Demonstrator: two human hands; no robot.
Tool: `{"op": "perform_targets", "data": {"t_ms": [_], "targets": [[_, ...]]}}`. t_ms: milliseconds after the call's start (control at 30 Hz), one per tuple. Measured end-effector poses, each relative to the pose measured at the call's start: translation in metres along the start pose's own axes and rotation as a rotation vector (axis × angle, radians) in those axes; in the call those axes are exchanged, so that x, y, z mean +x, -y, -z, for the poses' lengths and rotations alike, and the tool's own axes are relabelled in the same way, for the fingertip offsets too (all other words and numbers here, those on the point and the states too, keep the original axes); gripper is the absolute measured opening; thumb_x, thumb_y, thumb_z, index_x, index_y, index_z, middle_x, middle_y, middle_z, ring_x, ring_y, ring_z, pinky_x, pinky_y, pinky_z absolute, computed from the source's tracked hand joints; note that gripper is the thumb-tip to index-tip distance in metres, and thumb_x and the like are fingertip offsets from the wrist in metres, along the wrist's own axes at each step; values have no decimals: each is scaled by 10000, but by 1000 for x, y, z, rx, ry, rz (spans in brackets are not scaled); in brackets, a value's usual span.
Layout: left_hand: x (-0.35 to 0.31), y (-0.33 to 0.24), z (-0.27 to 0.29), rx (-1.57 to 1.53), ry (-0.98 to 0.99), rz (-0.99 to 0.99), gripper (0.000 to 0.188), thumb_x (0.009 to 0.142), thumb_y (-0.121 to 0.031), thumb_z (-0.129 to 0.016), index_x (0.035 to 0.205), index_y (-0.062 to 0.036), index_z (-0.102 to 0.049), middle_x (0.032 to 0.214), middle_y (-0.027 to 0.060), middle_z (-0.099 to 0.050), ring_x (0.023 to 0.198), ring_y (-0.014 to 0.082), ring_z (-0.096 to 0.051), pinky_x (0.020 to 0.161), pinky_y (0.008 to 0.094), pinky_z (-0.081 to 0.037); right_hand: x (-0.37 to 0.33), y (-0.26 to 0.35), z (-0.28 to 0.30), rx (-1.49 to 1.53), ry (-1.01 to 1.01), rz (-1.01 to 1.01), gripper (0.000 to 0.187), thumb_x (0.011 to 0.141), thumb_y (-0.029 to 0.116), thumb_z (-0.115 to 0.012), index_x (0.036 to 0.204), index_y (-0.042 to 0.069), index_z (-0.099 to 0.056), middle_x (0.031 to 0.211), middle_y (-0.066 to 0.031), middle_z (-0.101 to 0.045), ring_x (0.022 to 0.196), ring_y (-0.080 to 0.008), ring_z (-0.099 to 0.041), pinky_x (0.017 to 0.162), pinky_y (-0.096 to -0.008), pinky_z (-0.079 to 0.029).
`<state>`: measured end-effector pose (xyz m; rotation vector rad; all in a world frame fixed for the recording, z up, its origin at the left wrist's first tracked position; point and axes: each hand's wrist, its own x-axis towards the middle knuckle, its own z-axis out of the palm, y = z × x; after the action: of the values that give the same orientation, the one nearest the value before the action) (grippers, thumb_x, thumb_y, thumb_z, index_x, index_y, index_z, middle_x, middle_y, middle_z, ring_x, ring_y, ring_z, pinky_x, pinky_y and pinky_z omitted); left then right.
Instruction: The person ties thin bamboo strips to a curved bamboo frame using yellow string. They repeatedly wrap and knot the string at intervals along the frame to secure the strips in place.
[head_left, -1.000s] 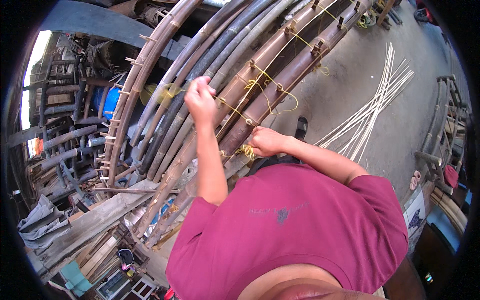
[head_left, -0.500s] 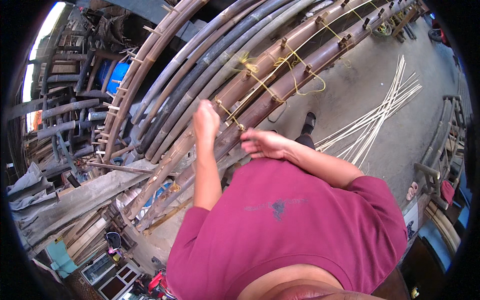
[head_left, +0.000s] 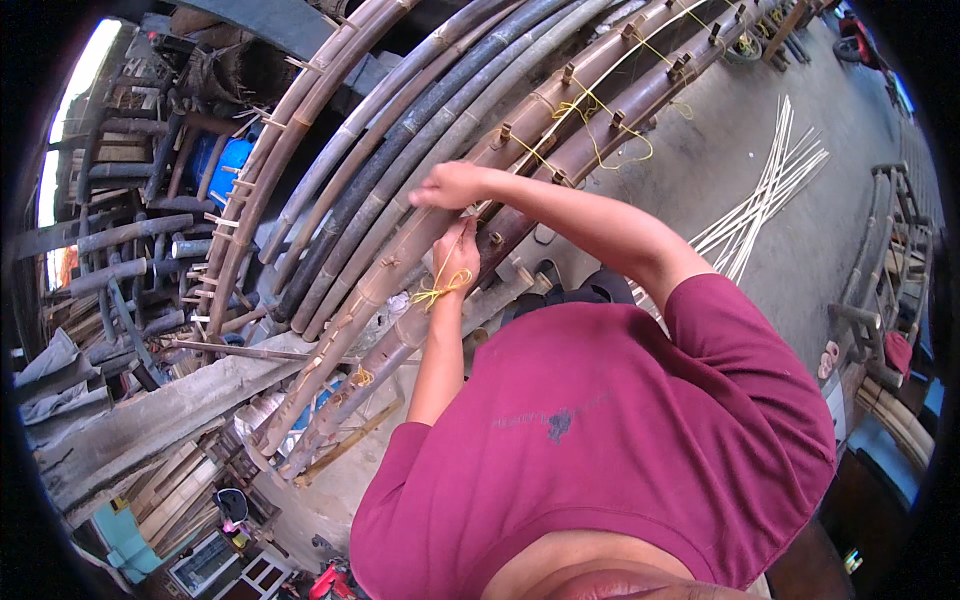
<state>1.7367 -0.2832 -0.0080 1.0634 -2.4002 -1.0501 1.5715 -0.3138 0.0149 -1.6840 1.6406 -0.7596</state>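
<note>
Two long brown bamboo poles [head_left: 510, 150] lie side by side on a slant, with short dark pegs standing out of them. Yellow cord [head_left: 590, 95] is strung between the pegs, with a loose loop further along. Between the poles, my left hand [head_left: 455, 250] has its fingertips pinched together, and a strand of cord runs from them down its back. A looped yellow bundle of cord [head_left: 442, 290] lies at the left wrist. My right hand [head_left: 448, 187] is closed above the upper pole, its forearm crossing over the poles. What its fingers hold is hidden.
Several grey bamboo poles [head_left: 420, 130] lie beyond, beside a pegged curved frame [head_left: 265, 150]. Pale thin strips [head_left: 765, 200] are crossed on the concrete floor at right. A concrete beam [head_left: 180, 400] runs at lower left. Stacked bamboo frames [head_left: 885, 240] stand at far right.
My right hand has swung left across the poles and closed. My left hand has moved down and right to the gap between them. The yellow bundle has shifted from the far pole to my left wrist.
</note>
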Motion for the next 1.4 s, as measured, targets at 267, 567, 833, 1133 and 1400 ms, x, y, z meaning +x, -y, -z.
{"op": "perform_targets", "data": {"t_ms": [267, 567, 833, 1133, 1400], "targets": [[6, 4, -5, 57, -121, -119, 239, 981, -200, -517, 942, -22, -671, 871, 187, -678, 851, 369, -647, 769, 432, -503, -159, -10, -72, -31, 145, 312, 409, 948, 279, -543, 660, -7, -593, 659, -199, -594, 698, -378, -606, 783, -421, -484], [153, 39, 23, 301, -497, -194, 297, 968, -228, -485, 943, -11, -686, 814, 191, -694, 732, 374, -671, 651, 457, -504, -181, 4, -20, 568, 224, 67, 482, 967, 374, -567, 704, -28, -595, 622, -65, -612, 589, -181, -559, 584, -376, -447], [190, 82, 41, -261, 214, 369, 223, 932, -158, -556, 908, 21, -687, 732, 124, -691, 578, 129, -634, 495, 265, -480, -381, -87, 95, 1760, -1225, 183, 440, 1025, 372, -464, 651, 142, -439, 584, 34, -434, 526, -120, -467, 806, -360, -537], [201, -59, 41, 401, 15, 80, 404, 948, -342, -540, 1041, 22, -689, 922, 237, -691, 913, 379, -664, 830, 432, -491, -306, -151, 49, 1252, -632, -728, 722, 917, 626, -533, 1343, 44, -521, 1255, -135, -595, 1041, -167, -615, 947, -351, -471], [176, -260, -60, -19, 337, -284, 347, 986, -206, -554, 1231, 35, -601, 1090, 154, -691, 1008, 195, -644, 916, 311, -477, -317, -171, 160, 2069, -547, -94, 234, 1010, 295, -528, 824, 154, -531, 619, 93, -478, 589, -85, -531, 818, -329, -532]]}}
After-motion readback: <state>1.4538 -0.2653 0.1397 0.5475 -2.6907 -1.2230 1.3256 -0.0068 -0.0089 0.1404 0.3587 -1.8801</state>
